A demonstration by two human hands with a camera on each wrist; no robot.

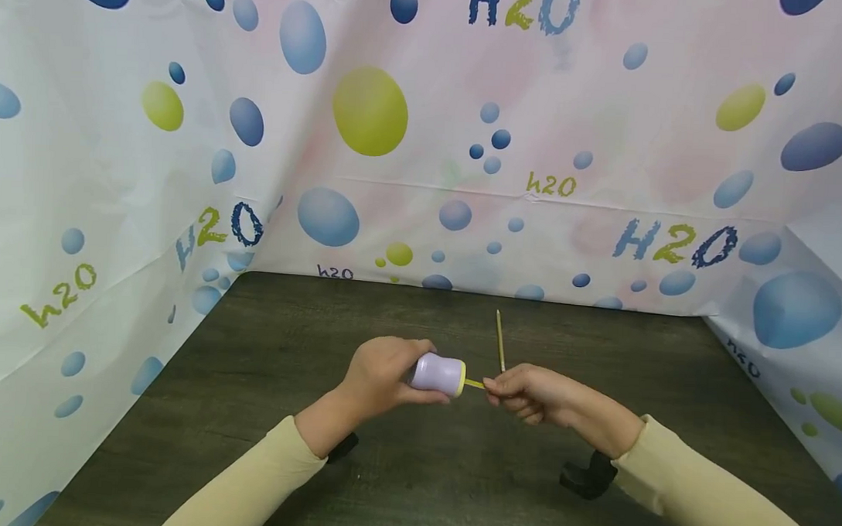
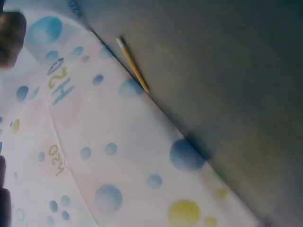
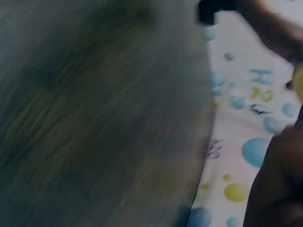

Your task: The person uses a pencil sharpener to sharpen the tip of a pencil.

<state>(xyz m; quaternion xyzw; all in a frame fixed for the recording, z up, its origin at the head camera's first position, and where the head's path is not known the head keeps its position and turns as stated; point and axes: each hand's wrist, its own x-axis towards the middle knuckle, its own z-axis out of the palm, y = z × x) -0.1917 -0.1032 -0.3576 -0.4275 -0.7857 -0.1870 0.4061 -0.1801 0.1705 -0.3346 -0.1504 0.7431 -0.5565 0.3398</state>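
Observation:
In the head view my left hand (image 1: 382, 374) grips a lavender, barrel-shaped pencil sharpener (image 1: 438, 373) on its side, thumb below and fingers above. Its yellow end faces right. My right hand (image 1: 538, 395) pinches a thin yellow pencil (image 1: 474, 384) between thumb and fingertips. The pencil's far end meets the sharpener's yellow end, its tip hidden there. The right wrist view catches part of the sharpener's yellow end (image 3: 298, 82) at the right edge, above the dark right hand (image 3: 279, 184).
A second pencil (image 1: 500, 339) lies on the dark wooden table (image 1: 287, 312), just beyond my right hand. White sheeting (image 1: 424, 162) with coloured dots walls the table at the back and both sides. A black wrist mount (image 1: 587, 478) hangs under the right sleeve.

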